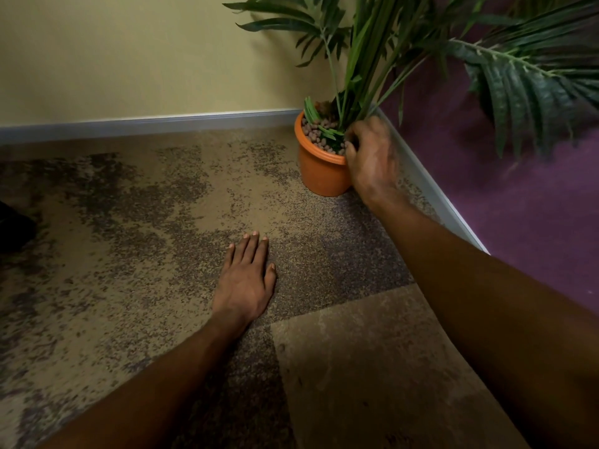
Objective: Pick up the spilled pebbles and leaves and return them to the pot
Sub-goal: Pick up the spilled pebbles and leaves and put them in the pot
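An orange pot stands on the carpet in the room's corner, holding a tall green palm-like plant. Brown pebbles and loose green leaves lie on top inside the pot. My right hand is over the pot's right rim, fingers curled down among the pebbles at the plant's base; whether it holds anything is hidden. My left hand lies flat on the carpet, palm down, fingers together, well in front of the pot. I see no pebbles or leaves on the carpet.
Mottled tan and brown carpet covers the floor. A yellow wall with a grey skirting board runs behind the pot; a purple wall with a white skirting board stands on the right. Plant fronds hang over the right side. A dark object sits at the left edge.
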{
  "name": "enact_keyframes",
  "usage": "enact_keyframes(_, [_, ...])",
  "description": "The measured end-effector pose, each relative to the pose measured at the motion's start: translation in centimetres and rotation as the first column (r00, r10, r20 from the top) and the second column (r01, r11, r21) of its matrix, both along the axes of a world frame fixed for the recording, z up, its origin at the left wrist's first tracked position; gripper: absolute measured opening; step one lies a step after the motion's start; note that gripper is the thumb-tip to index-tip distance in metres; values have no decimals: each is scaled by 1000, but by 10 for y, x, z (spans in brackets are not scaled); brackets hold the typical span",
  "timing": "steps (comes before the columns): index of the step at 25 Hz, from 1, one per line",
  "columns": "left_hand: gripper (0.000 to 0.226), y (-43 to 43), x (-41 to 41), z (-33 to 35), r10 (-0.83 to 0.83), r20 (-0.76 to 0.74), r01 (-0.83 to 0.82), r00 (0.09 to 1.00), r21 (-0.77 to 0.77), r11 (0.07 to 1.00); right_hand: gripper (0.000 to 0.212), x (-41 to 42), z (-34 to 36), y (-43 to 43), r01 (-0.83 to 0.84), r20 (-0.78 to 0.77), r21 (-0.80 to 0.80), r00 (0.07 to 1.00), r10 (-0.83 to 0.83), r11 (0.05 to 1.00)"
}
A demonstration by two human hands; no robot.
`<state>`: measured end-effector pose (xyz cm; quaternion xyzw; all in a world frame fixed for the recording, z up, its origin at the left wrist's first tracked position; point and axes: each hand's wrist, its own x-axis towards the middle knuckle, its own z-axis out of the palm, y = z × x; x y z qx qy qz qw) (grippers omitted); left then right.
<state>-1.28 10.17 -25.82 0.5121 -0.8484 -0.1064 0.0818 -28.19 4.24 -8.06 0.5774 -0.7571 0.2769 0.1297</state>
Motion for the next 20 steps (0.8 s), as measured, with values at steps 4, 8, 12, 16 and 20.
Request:
enact_keyframes(4, [69, 1, 2, 3, -15, 9, 15, 1000, 16, 1000, 15, 19, -19, 27, -140, -79, -50, 988, 135, 989])
enact_keyframes(8, [68, 1, 3, 7, -26, 8, 26, 1000, 32, 999, 9, 50, -48, 71, -468, 86, 48, 882, 463, 882])
enact_keyframes(12, [67, 1, 3, 11, -40, 23, 39, 999, 46, 998, 10, 82, -78, 127, -704, 260, 300, 710, 655, 644])
enact_keyframes(16, [67, 2, 3, 13, -44, 21, 43, 999, 48, 998, 23, 97, -94, 167, -780, 413, 449, 613, 674, 436])
enact_keyframes(20, [67, 2, 3, 13, -40, 16, 40, 999, 44, 998, 35, 108, -108, 185, -801, 506, 566, 525, 685, 195])
